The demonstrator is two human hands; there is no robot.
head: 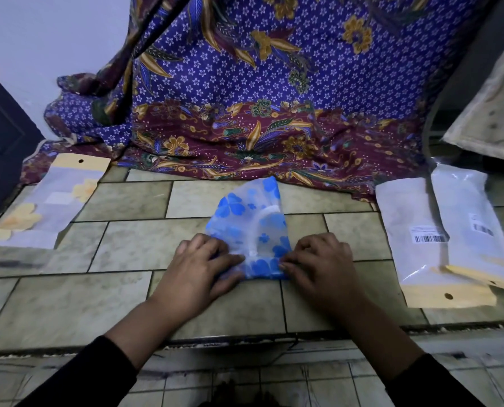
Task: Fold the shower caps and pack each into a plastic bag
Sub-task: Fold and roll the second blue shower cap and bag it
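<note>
A translucent shower cap with blue flowers (252, 218) lies partly folded on the tiled surface (127, 239), narrowing to a point at the far end. My left hand (204, 265) presses on its near left corner. My right hand (321, 262) pinches its near right edge with the fingertips. At the right lie plastic bags with yellow header cards and barcode labels (427, 239), overlapping each other. At the left lies a packed bag holding a cap with yellow flowers (48, 204).
A purple and maroon patterned cloth (259, 98) hangs behind and drapes onto the tiles just past the cap. The tiled ledge's front edge (245, 339) runs below my wrists. A pale padded object (491, 113) leans at the far right.
</note>
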